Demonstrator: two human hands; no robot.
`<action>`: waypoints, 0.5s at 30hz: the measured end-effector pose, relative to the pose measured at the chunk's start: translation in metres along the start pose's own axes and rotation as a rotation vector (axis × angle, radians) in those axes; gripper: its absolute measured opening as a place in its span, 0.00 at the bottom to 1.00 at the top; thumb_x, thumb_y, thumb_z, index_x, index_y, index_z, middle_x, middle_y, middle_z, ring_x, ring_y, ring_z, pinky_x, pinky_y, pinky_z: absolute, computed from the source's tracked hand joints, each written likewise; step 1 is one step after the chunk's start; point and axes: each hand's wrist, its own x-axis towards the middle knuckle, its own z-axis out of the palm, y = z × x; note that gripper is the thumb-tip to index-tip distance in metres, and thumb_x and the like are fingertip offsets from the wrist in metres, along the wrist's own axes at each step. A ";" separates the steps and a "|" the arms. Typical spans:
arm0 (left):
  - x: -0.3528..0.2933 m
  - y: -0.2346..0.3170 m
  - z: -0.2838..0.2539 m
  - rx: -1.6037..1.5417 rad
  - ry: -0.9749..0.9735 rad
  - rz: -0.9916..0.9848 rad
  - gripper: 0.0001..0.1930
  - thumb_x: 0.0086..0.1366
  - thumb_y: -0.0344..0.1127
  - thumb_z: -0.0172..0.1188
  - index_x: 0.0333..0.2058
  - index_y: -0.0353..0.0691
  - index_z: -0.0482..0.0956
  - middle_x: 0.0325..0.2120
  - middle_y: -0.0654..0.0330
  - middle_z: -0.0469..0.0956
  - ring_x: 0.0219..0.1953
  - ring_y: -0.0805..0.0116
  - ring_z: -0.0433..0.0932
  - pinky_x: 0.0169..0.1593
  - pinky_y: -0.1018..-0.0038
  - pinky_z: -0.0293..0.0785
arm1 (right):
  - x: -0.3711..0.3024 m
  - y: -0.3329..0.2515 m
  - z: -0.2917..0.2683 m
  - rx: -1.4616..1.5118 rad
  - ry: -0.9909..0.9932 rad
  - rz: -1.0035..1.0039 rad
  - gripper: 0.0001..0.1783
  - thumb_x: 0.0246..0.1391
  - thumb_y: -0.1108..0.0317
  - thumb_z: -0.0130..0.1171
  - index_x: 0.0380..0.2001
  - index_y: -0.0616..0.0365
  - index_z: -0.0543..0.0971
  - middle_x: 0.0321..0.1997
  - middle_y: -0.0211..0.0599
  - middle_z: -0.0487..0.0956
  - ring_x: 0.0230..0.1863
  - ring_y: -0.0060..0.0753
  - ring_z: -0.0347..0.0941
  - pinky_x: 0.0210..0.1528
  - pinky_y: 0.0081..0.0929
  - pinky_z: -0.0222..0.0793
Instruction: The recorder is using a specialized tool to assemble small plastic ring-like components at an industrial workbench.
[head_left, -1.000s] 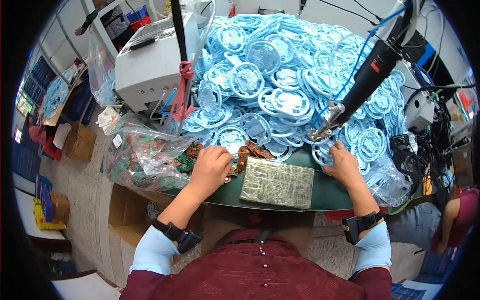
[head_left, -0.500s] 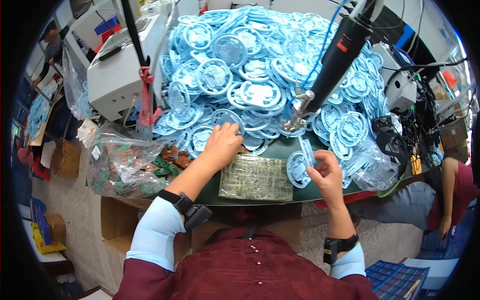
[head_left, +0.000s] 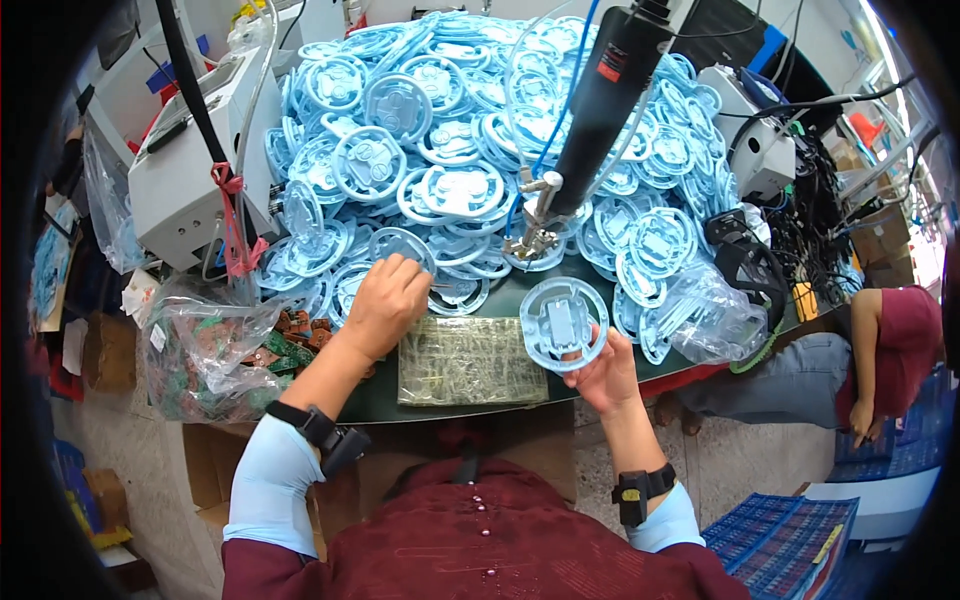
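Observation:
My right hand [head_left: 606, 376] grips the lower right rim of a light blue round plastic frame [head_left: 563, 322]. The frame's flat face, with a rectangular recess in its middle, is turned up toward me. My left hand [head_left: 388, 305] is closed at the near edge of a big heap of similar blue plastic frames [head_left: 465, 188]. Its fingertips are pinched together, and what they hold, if anything, I cannot make out. Between my two hands a flat block wrapped in clear film [head_left: 472, 362] lies at the table's front edge.
A black cylindrical tool with a metal tip [head_left: 610, 90] hangs over the heap. At left, a plastic bag of small green and brown circuit boards [head_left: 215, 350] lies before a grey machine [head_left: 195, 180]. Clear plastic bag [head_left: 715, 318] at right; another person's arm [head_left: 866, 350] beyond it.
My right hand has turned the blue plastic frame from nearly edge-on to face up. The left hand stays closed at the heap's edge. The whole view has shifted a little.

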 end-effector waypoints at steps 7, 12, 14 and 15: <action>-0.048 0.056 -0.026 -0.271 -0.036 -0.150 0.11 0.51 0.22 0.66 0.33 0.37 0.77 0.30 0.56 0.76 0.31 0.57 0.78 0.33 0.66 0.76 | -0.006 0.025 0.018 -0.189 -0.079 0.163 0.26 0.63 0.52 0.52 0.50 0.67 0.74 0.36 0.45 0.82 0.32 0.40 0.82 0.27 0.32 0.81; -0.078 0.056 -0.024 -0.323 -0.044 -0.118 0.12 0.52 0.23 0.63 0.38 0.35 0.77 0.38 0.52 0.77 0.38 0.53 0.79 0.40 0.64 0.76 | -0.006 0.025 0.032 -0.474 0.040 0.157 0.25 0.67 0.54 0.49 0.51 0.69 0.72 0.40 0.45 0.80 0.29 0.36 0.81 0.26 0.27 0.79; -0.085 0.057 -0.025 -0.310 -0.021 -0.174 0.13 0.52 0.23 0.64 0.39 0.35 0.77 0.38 0.53 0.77 0.38 0.53 0.78 0.40 0.64 0.76 | -0.007 0.025 0.040 -0.572 0.078 0.121 0.22 0.67 0.58 0.51 0.53 0.67 0.70 0.40 0.41 0.77 0.27 0.30 0.80 0.24 0.22 0.77; -0.088 0.059 -0.024 -0.301 0.009 -0.224 0.14 0.53 0.23 0.64 0.40 0.35 0.77 0.38 0.53 0.77 0.37 0.53 0.78 0.40 0.64 0.76 | -0.007 0.027 0.042 -0.571 0.080 0.123 0.22 0.67 0.58 0.51 0.53 0.67 0.70 0.40 0.41 0.77 0.27 0.30 0.80 0.24 0.22 0.77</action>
